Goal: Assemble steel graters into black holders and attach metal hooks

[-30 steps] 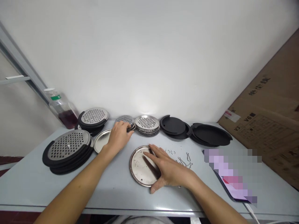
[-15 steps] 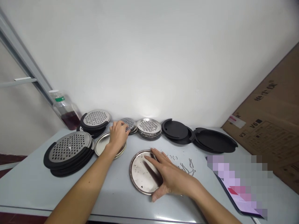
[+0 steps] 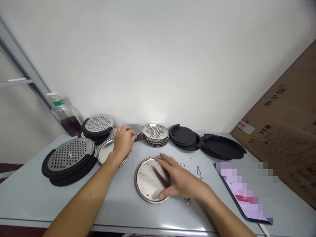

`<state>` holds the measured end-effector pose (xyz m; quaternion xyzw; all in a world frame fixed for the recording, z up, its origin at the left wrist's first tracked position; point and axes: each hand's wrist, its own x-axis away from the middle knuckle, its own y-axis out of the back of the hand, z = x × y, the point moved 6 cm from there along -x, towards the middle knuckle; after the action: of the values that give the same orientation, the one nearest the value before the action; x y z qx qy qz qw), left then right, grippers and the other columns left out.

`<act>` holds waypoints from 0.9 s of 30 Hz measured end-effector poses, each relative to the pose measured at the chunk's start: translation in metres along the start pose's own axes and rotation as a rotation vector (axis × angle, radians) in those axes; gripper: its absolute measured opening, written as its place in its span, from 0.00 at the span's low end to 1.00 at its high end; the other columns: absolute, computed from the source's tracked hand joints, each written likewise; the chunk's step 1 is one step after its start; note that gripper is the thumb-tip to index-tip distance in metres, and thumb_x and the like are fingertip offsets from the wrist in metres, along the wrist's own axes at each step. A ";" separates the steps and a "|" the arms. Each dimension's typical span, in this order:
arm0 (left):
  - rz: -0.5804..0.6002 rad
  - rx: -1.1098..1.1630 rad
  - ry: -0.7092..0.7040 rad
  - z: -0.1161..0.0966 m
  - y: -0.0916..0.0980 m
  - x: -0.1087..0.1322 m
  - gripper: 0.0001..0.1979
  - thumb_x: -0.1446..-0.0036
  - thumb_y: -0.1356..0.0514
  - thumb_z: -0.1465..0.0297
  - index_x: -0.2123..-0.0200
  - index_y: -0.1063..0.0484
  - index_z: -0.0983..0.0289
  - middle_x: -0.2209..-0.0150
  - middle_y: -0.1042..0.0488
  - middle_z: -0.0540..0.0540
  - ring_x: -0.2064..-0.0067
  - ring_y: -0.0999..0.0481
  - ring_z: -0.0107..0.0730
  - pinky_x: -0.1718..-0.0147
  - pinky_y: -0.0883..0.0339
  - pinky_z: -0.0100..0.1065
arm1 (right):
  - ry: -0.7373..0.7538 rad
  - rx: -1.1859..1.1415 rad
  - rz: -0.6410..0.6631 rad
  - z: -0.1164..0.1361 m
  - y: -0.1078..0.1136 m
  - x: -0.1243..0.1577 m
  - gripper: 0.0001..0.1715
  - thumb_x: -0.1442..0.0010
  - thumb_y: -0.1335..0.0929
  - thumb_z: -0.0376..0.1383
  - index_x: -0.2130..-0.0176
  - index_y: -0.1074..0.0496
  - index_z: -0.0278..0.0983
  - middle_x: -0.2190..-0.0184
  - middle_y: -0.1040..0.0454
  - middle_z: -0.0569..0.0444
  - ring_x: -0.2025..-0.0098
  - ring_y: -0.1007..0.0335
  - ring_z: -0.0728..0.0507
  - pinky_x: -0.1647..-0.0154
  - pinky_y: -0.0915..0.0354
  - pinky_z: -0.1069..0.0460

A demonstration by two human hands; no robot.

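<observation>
From the head camera, I observed both hands over the grey table (image 3: pixel 123 214). The left hand (image 3: pixel 124 140) was extended toward the rear, with its fingers bent at the left edge of the small grater discs (image 3: pixel 136 129). I could not tell whether those fingers gripped a disc. The same hand and wrist partly covered the plain silver plates (image 3: pixel 105 152), which were stacked below.

The right hand (image 3: pixel 180 176) was positioned at the right side of the speckled metal dish (image 3: pixel 149 181). Its thumb and fingers were set wide apart, with the thumb over the lower right part of the dish. The dish lay flat near the table's middle, in front of the rimmed grater discs (image 3: pixel 155 132).

Metal clips (image 3: pixel 198 170) and a thin ring (image 3: pixel 182 164) lay beyond the right hand. Two groups of black holders (image 3: pixel 186 135) stood along the rear, right of the rimmed discs. On the left, I noted the large black-edged graters (image 3: pixel 71 156) in a stack and, behind them, a bottle of dark liquid (image 3: pixel 70 124). A phone (image 3: pixel 247 200) lay at the right, near the cardboard box (image 3: pixel 283 131).
</observation>
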<state>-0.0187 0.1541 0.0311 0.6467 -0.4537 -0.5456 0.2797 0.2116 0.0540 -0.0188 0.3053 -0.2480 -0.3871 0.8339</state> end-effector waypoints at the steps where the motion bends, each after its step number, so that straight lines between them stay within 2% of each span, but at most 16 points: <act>1: -0.006 0.012 -0.005 -0.001 0.005 0.002 0.04 0.42 0.35 0.68 0.64 0.20 0.60 0.50 0.26 0.57 0.46 0.32 0.50 0.48 0.38 0.48 | 0.021 -0.030 -0.093 0.002 0.007 0.000 0.62 0.54 0.23 0.55 0.30 0.48 0.46 0.28 0.56 0.44 0.28 0.58 0.26 0.32 0.50 0.33; 4: -0.004 0.107 -0.064 -0.007 0.024 0.013 0.03 0.44 0.32 0.67 0.67 0.20 0.59 0.52 0.25 0.54 0.48 0.29 0.44 0.47 0.36 0.43 | 0.037 -0.157 -0.437 0.000 0.030 -0.001 0.34 0.40 0.30 0.49 0.39 0.32 0.39 0.43 0.28 0.43 0.43 0.31 0.33 0.41 0.36 0.38; 5: 0.008 0.193 -0.105 -0.010 0.030 0.017 0.03 0.45 0.31 0.67 0.68 0.21 0.59 0.53 0.24 0.54 0.49 0.28 0.43 0.47 0.36 0.42 | 0.023 -0.221 -0.526 -0.002 0.035 -0.002 0.29 0.39 0.31 0.48 0.42 0.29 0.38 0.50 0.23 0.44 0.49 0.27 0.35 0.47 0.32 0.40; 7: 0.070 0.358 -0.188 -0.020 0.040 0.027 0.04 0.46 0.30 0.66 0.69 0.22 0.58 0.53 0.25 0.52 0.49 0.28 0.41 0.47 0.36 0.42 | 0.003 -0.399 -0.600 -0.009 0.040 -0.005 0.26 0.38 0.31 0.48 0.46 0.27 0.36 0.58 0.21 0.45 0.57 0.24 0.38 0.54 0.30 0.43; 11: 0.292 0.513 -0.364 -0.048 0.043 0.050 0.04 0.46 0.31 0.65 0.68 0.22 0.57 0.49 0.28 0.51 0.46 0.30 0.41 0.45 0.36 0.43 | -0.053 -0.880 -0.570 -0.023 0.039 -0.013 0.29 0.39 0.32 0.51 0.47 0.29 0.35 0.61 0.21 0.47 0.64 0.24 0.42 0.63 0.29 0.48; 14: 0.422 0.556 -0.495 -0.071 0.035 0.069 0.04 0.48 0.30 0.68 0.68 0.22 0.58 0.48 0.28 0.52 0.44 0.31 0.41 0.45 0.36 0.42 | -0.128 -1.055 -0.512 -0.031 0.036 -0.015 0.29 0.43 0.28 0.49 0.49 0.29 0.35 0.65 0.23 0.51 0.68 0.26 0.46 0.68 0.30 0.51; 17: 0.502 0.582 -0.583 -0.087 0.027 0.084 0.05 0.48 0.29 0.71 0.68 0.22 0.59 0.48 0.27 0.53 0.43 0.32 0.41 0.46 0.34 0.40 | -0.179 -0.984 -0.502 -0.036 0.036 -0.014 0.29 0.48 0.25 0.44 0.50 0.28 0.34 0.71 0.27 0.56 0.71 0.31 0.48 0.72 0.33 0.54; 20: 0.541 0.570 -0.621 -0.094 0.021 0.092 0.05 0.48 0.29 0.72 0.68 0.22 0.60 0.49 0.27 0.54 0.43 0.32 0.42 0.47 0.33 0.40 | -0.215 -0.852 -0.491 -0.041 0.038 -0.012 0.28 0.51 0.26 0.41 0.51 0.26 0.34 0.72 0.28 0.57 0.71 0.33 0.49 0.74 0.37 0.55; 24: 0.586 0.568 -0.591 -0.090 0.022 0.091 0.06 0.49 0.28 0.69 0.68 0.22 0.58 0.46 0.28 0.52 0.41 0.33 0.43 0.45 0.35 0.41 | -0.231 -0.781 -0.447 -0.045 0.039 -0.012 0.23 0.52 0.27 0.37 0.55 0.24 0.33 0.73 0.28 0.56 0.73 0.35 0.49 0.76 0.40 0.56; 27: 0.655 0.577 -0.537 -0.079 0.026 0.084 0.11 0.50 0.28 0.68 0.63 0.22 0.56 0.43 0.31 0.52 0.40 0.34 0.43 0.43 0.36 0.41 | -0.235 -0.735 -0.420 -0.048 0.039 -0.012 0.20 0.54 0.28 0.33 0.58 0.21 0.34 0.76 0.29 0.58 0.75 0.38 0.50 0.77 0.42 0.56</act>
<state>0.0492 0.0570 0.0353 0.3584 -0.8206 -0.4287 0.1198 0.2552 0.0984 -0.0263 -0.0139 -0.1197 -0.6430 0.7563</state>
